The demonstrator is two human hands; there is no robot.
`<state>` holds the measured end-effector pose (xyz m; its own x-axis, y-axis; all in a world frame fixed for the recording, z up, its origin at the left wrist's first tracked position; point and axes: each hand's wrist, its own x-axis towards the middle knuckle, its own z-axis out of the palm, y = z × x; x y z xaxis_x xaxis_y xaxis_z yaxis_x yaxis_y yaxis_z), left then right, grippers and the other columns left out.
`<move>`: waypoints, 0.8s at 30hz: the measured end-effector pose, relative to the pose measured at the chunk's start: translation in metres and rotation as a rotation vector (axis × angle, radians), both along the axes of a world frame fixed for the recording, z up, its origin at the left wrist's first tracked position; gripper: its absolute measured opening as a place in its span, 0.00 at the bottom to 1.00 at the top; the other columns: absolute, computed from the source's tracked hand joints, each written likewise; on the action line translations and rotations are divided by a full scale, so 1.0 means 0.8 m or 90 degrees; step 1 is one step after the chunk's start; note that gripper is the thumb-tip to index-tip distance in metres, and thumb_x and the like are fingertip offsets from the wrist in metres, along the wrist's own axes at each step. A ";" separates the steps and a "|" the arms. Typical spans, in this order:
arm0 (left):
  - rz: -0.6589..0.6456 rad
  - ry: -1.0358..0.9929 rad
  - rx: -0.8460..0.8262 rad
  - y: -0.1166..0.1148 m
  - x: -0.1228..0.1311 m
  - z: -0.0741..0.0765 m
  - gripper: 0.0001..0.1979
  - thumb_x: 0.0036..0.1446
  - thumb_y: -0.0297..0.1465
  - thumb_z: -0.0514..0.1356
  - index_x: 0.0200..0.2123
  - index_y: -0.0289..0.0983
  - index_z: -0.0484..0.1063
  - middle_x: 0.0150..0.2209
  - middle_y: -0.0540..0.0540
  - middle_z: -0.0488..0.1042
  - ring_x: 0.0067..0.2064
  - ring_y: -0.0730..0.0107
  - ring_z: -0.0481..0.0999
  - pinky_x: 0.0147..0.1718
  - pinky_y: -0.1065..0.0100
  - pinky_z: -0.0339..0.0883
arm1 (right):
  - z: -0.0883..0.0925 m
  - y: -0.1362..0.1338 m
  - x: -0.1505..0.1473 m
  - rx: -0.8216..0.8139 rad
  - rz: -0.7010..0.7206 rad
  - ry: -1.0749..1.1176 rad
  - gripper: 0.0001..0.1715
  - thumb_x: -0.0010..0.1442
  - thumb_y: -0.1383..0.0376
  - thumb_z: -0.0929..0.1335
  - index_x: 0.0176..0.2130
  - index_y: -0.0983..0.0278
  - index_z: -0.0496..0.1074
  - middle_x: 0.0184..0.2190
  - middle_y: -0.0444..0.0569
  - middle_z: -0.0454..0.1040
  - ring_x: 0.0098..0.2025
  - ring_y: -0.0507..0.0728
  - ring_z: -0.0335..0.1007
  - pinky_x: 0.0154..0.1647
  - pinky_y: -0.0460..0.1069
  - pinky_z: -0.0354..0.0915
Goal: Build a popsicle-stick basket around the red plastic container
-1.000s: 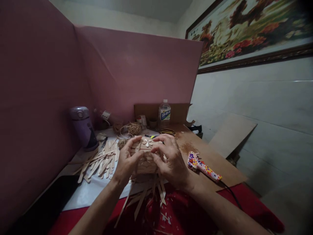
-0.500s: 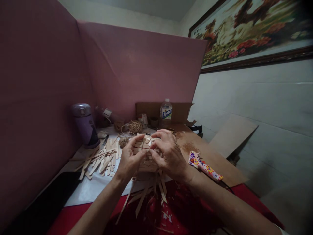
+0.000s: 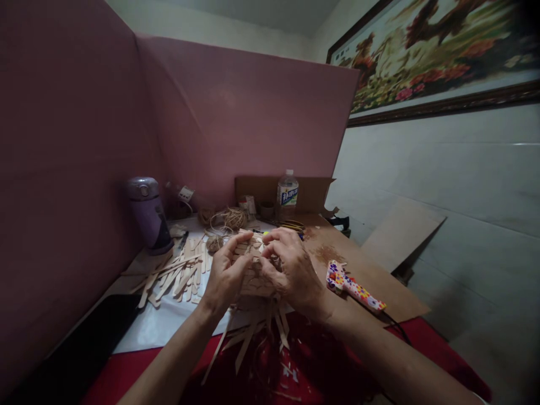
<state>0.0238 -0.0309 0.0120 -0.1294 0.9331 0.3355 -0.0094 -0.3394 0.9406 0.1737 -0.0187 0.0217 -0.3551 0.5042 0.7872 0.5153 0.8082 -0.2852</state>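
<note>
A small craft piece of pale wooden sticks (image 3: 255,286) is between my two hands at the middle of the table. My left hand (image 3: 225,273) holds its left side, thumb and fingers curved over the slats. My right hand (image 3: 291,270) is bent over its right side, thumb and index finger close together near the white petal-like pieces on top. The fingertips hide part of the surface, and whether they pinch something small cannot be made out. Loose wooden sticks (image 3: 185,275) lie in a pile left of my left hand.
A purple flask (image 3: 149,216) stands at the left, with twine balls (image 3: 234,218) and a labelled bottle (image 3: 287,196) at the back. A flowery glue gun (image 3: 354,286) with a cord lies on the brown board (image 3: 320,247) at the right. Scissors (image 3: 292,225) lie behind my right hand.
My right hand's fingers have shifted slightly over the craft piece and drawn back a little, showing more of the scissors. The whole view has moved slightly.
</note>
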 end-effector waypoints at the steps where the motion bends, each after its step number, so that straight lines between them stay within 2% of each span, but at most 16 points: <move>1: 0.001 0.002 -0.003 -0.001 0.001 0.000 0.23 0.46 0.33 0.61 0.48 0.35 0.71 0.47 0.42 0.74 0.48 0.58 0.72 0.43 0.64 0.65 | 0.000 -0.001 0.000 -0.005 -0.002 0.003 0.05 0.56 0.72 0.67 0.30 0.63 0.68 0.41 0.52 0.70 0.49 0.60 0.61 0.53 0.58 0.62; 6: -0.001 0.010 -0.001 -0.005 0.003 0.005 0.24 0.45 0.34 0.62 0.47 0.35 0.72 0.46 0.42 0.75 0.46 0.58 0.72 0.43 0.64 0.65 | 0.001 -0.005 0.000 -0.022 -0.010 0.006 0.05 0.56 0.72 0.67 0.30 0.63 0.67 0.41 0.53 0.70 0.49 0.61 0.62 0.52 0.58 0.62; 11: 0.001 0.013 -0.001 -0.006 0.002 0.008 0.25 0.39 0.32 0.66 0.45 0.35 0.74 0.42 0.43 0.77 0.42 0.60 0.74 0.42 0.65 0.66 | 0.001 -0.007 0.000 -0.023 -0.015 0.007 0.04 0.57 0.71 0.66 0.30 0.63 0.68 0.41 0.53 0.70 0.49 0.61 0.62 0.52 0.59 0.62; 17: 0.000 0.004 0.003 -0.005 0.000 0.007 0.23 0.39 0.30 0.66 0.43 0.35 0.76 0.38 0.45 0.79 0.39 0.63 0.75 0.39 0.67 0.68 | 0.000 -0.009 0.001 -0.011 -0.002 0.017 0.05 0.56 0.72 0.66 0.32 0.62 0.69 0.41 0.52 0.71 0.48 0.61 0.63 0.51 0.58 0.63; 24: -0.018 -0.002 0.003 -0.003 -0.002 0.004 0.23 0.41 0.31 0.66 0.45 0.35 0.76 0.42 0.44 0.79 0.43 0.60 0.76 0.41 0.66 0.68 | -0.001 -0.009 0.010 -0.018 0.010 0.052 0.09 0.55 0.75 0.64 0.35 0.63 0.70 0.41 0.52 0.70 0.49 0.60 0.63 0.52 0.57 0.62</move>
